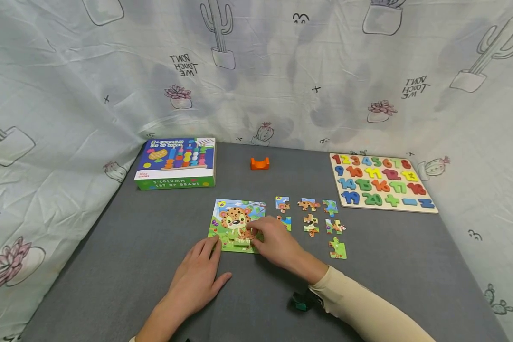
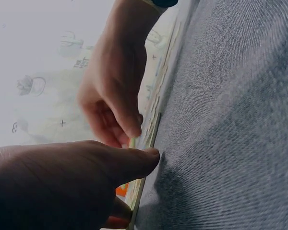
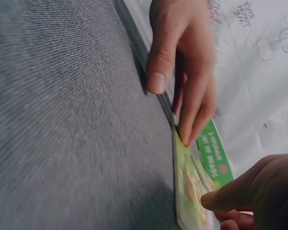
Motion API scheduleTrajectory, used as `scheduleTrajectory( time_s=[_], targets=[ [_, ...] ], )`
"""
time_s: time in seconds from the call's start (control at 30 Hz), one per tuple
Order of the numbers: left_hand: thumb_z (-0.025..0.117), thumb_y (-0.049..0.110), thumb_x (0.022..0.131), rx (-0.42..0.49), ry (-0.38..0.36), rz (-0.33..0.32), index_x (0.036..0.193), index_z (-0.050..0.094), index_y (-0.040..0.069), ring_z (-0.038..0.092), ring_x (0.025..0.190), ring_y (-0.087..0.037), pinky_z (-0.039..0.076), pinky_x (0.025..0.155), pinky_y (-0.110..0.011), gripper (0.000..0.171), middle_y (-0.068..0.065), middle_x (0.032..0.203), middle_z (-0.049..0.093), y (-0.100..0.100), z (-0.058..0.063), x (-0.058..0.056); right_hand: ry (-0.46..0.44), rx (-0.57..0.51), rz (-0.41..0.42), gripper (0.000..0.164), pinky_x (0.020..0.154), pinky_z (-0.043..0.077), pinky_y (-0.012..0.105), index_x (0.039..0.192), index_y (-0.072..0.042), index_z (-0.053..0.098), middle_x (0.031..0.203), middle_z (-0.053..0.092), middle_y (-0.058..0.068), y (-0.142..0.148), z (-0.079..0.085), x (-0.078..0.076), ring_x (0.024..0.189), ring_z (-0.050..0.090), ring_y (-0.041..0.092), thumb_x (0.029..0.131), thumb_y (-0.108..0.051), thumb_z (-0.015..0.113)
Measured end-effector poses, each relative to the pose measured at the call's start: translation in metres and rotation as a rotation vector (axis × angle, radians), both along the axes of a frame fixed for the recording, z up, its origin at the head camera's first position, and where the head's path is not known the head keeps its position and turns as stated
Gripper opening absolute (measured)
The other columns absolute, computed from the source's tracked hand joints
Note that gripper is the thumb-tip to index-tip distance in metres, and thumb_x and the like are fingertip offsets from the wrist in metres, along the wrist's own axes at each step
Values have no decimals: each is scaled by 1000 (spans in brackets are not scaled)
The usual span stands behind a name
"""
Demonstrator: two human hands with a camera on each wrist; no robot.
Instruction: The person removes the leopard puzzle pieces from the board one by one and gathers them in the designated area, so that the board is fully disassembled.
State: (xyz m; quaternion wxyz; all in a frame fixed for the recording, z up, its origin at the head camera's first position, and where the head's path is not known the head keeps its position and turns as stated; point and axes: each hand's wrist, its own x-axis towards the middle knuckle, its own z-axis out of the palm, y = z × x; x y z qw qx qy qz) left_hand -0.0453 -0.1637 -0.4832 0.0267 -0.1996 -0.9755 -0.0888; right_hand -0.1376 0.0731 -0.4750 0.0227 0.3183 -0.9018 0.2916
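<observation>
A leopard picture puzzle board (image 1: 215, 242) lies on the grey cloth in front of me. My right hand (image 1: 278, 242) reaches over its lower right part, thumb and fingertips pinching a green-edged puzzle piece (image 1: 241, 242). In the left wrist view, the edge of this piece (image 2: 132, 143) shows at the fingertips, close over the board. My left hand (image 1: 196, 270) rests its fairly straight fingertips on the board's lower left corner, the thumb spread out on the cloth side. My right fingers cover part of the leopard picture.
Several loose puzzle pieces (image 1: 311, 225) lie to the right of the board. Farther right is a wooden number board (image 1: 401, 202). At the back stand a blue and green bead-set box (image 1: 175, 183) and a small orange U-shaped block (image 1: 260, 165). A printed curtain (image 1: 248, 71) borders the table.
</observation>
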Motion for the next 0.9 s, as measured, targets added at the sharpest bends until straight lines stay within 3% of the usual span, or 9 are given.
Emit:
scheduleTrajectory(
  time_s=[0.2, 0.53, 0.9],
  targets=[
    [81, 47, 99, 1, -25, 0, 153, 55, -6, 47, 145, -42, 42, 118, -56, 80, -23, 157, 50, 0, 1, 1, -34, -45, -77, 29, 77, 56, 36, 119, -10, 80, 98, 70, -6, 34, 8, 11, 90, 63, 15, 92, -2, 86],
    [81, 47, 99, -6, -34, 11, 152, 57, -6, 47, 145, -42, 43, 118, -56, 79, -23, 157, 50, -1, 4, 1, -11, -1, -186, 31, 77, 57, 41, 115, -11, 81, 97, 71, -7, 92, 15, 23, 91, 67, 16, 88, 2, 87],
    [81, 46, 99, 1, -40, 9, 153, 56, -6, 47, 145, -42, 44, 117, -57, 79, -23, 158, 50, 0, 2, -1, -12, 74, -221, 31, 82, 55, 46, 110, -13, 82, 95, 72, -9, 134, 9, 32, 93, 64, 17, 85, 5, 88]
  ],
)
